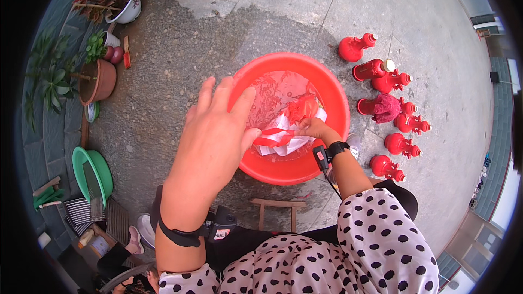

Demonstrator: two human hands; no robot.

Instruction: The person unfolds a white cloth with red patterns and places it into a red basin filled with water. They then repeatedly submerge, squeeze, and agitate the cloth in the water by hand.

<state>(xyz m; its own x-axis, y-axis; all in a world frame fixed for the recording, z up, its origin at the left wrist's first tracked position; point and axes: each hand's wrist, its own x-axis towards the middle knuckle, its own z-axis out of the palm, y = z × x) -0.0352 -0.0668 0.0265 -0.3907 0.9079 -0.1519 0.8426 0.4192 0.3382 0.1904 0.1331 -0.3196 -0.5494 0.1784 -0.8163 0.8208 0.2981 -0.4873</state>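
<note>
A red plastic basin holds water, with white cloth and a bunched red cloth lying partly wet in it. My right hand reaches over the basin's right side, its fingertips pinching a red fabric strip. The strip runs left across the white cloth, and its far end passes out of sight by my left thumb. Raised closer to the camera, my left hand has its fingers spread over the basin's left rim. Nothing shows between those fingers, and the palm faces away.
Several red vacuum flasks stand to the right, one draped with a dark pink cloth. A wooden stool is below the basin. Potted plants and a green basin line the left; a person's shoe shows below.
</note>
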